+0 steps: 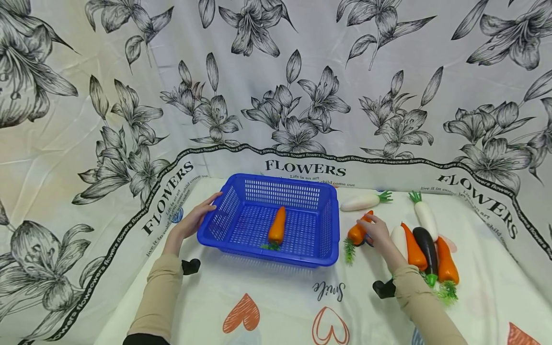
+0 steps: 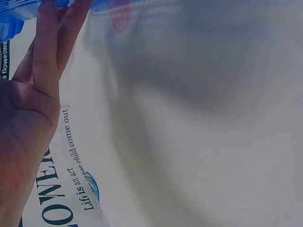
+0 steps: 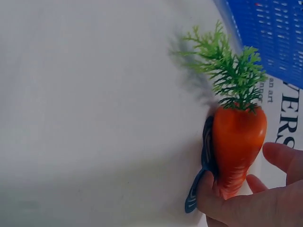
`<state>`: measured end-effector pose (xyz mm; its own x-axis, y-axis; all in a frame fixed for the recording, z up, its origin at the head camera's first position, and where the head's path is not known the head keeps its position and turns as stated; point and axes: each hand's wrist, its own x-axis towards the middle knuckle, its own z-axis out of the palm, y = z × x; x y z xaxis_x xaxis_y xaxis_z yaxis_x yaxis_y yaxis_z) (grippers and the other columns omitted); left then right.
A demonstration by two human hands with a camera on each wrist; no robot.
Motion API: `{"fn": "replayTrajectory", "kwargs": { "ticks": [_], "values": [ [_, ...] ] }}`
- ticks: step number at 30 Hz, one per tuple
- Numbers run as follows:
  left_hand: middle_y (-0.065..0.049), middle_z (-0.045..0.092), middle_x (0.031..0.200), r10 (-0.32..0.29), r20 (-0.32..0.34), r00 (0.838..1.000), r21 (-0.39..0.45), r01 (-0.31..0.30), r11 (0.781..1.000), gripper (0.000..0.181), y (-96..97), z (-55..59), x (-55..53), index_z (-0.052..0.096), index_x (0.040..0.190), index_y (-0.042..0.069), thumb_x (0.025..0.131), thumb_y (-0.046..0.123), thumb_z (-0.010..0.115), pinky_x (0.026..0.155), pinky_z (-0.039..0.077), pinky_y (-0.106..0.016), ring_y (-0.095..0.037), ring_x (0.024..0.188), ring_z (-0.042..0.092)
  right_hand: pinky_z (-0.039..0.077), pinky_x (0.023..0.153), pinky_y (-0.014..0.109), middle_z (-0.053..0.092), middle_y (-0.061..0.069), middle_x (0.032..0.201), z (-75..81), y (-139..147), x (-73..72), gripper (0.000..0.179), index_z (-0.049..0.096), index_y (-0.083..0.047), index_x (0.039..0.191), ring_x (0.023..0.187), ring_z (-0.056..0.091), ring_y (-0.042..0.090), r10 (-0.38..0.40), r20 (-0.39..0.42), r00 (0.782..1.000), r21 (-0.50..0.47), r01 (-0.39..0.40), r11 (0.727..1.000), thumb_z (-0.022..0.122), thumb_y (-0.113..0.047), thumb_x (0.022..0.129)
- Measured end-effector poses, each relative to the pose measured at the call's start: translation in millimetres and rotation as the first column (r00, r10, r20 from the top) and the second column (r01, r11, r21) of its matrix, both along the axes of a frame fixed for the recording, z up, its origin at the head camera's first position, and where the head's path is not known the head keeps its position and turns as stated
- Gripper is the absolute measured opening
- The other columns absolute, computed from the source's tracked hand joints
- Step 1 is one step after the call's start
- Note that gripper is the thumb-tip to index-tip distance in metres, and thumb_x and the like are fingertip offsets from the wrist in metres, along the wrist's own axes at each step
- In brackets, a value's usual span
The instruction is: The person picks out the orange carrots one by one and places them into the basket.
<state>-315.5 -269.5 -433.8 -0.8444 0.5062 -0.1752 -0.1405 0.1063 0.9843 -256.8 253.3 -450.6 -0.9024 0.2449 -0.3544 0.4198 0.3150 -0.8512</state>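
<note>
In the head view a blue plastic basket [image 1: 267, 261] stands at the middle, one orange carrot [image 1: 278, 225] lying inside it. My left hand [image 1: 199, 216] holds the basket's left rim; in the left wrist view its fingers [image 2: 46, 52] reach up to the blue edge. Right of the basket, my right hand [image 1: 379, 235] grips another carrot [image 3: 239, 137] near its narrow end, thumb on one side and fingers on the other. That carrot's green leafy top [image 3: 232, 71] points away from the hand. A dark blue shape [image 3: 203, 161] shows beside it on the cloth.
Beyond the right hand lie a black eggplant [image 1: 426, 249], two more carrots [image 1: 446, 261] and white radishes [image 1: 426, 216]. Another white radish [image 1: 360, 202] lies behind the gripped carrot. The white printed cloth [image 1: 284, 311] covers the table, and a flowered curtain [image 1: 284, 62] hangs behind.
</note>
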Motion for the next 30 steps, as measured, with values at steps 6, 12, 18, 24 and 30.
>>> {"fn": "replayTrajectory", "kwargs": {
  "ticks": [6, 12, 18, 24, 30],
  "values": [
    [-0.022, 0.018, 0.151, -0.006, 0.019, 1.000, 0.006, 0.005, 1.000, 0.057, 0.0, 4.8, 3.4, 0.008, 0.153, 0.028, 0.102, 0.020, 0.031, 0.078, 0.053, -0.033, -0.021, 0.101, 0.060, 0.046, 0.068, 0.026, 0.026, 0.029, 0.148, -2.6, -1.0, -0.5, 0.061, 0.032, -0.004, 0.146, 0.102, 0.045, 0.028, 0.039, -0.004, 0.999, 0.078, -0.038, 0.996, 0.053, -0.027, 0.093],
    [-0.021, 0.018, 0.151, -0.004, 0.012, 1.000, 0.003, 0.004, 1.000, 0.057, 0.1, 4.7, 3.2, 0.008, 0.153, 0.028, 0.102, 0.020, 0.031, 0.078, 0.053, -0.032, -0.019, 0.101, 0.059, 0.047, 0.065, 0.022, 0.029, 0.030, 0.145, -4.1, 1.0, -3.4, 0.061, 0.034, -0.002, 0.145, 0.091, 0.050, 0.023, 0.079, -0.007, 0.997, 0.145, -0.077, 0.986, 0.054, -0.027, 0.093],
    [-0.021, 0.019, 0.150, -0.010, 0.022, 1.000, 0.012, 0.010, 1.000, 0.057, 1.1, 5.1, 2.6, 0.007, 0.153, 0.028, 0.102, 0.019, 0.030, 0.077, 0.053, -0.032, -0.019, 0.099, 0.061, 0.048, 0.062, 0.020, 0.030, 0.030, 0.144, -4.9, 1.9, -5.5, 0.062, 0.033, -0.004, 0.146, 0.074, 0.053, 0.014, 0.085, 0.010, 0.996, 0.144, -0.086, 0.986, 0.054, -0.027, 0.093],
    [-0.021, 0.019, 0.150, -0.005, 0.019, 1.000, 0.004, 0.005, 1.000, 0.057, 1.6, 5.3, 1.9, 0.007, 0.153, 0.029, 0.102, 0.020, 0.030, 0.078, 0.053, -0.032, -0.018, 0.099, 0.061, 0.050, 0.064, 0.020, 0.030, 0.030, 0.144, -4.3, 1.3, -4.6, 0.061, 0.034, -0.004, 0.146, 0.079, 0.052, 0.014, 0.081, -0.007, 0.997, 0.121, -0.080, 0.989, 0.055, -0.026, 0.093],
    [-0.021, 0.019, 0.150, -0.006, 0.013, 1.000, -0.004, 0.006, 1.000, 0.057, 1.6, 4.8, 1.8, 0.007, 0.153, 0.029, 0.102, 0.020, 0.030, 0.078, 0.053, -0.032, -0.018, 0.099, 0.060, 0.051, 0.065, 0.021, 0.029, 0.031, 0.144, -5.3, 1.3, -4.0, 0.060, 0.034, -0.004, 0.146, 0.084, 0.053, 0.016, 0.073, -0.012, 0.997, 0.093, -0.071, 0.993, 0.055, -0.024, 0.093]
  ]
}}
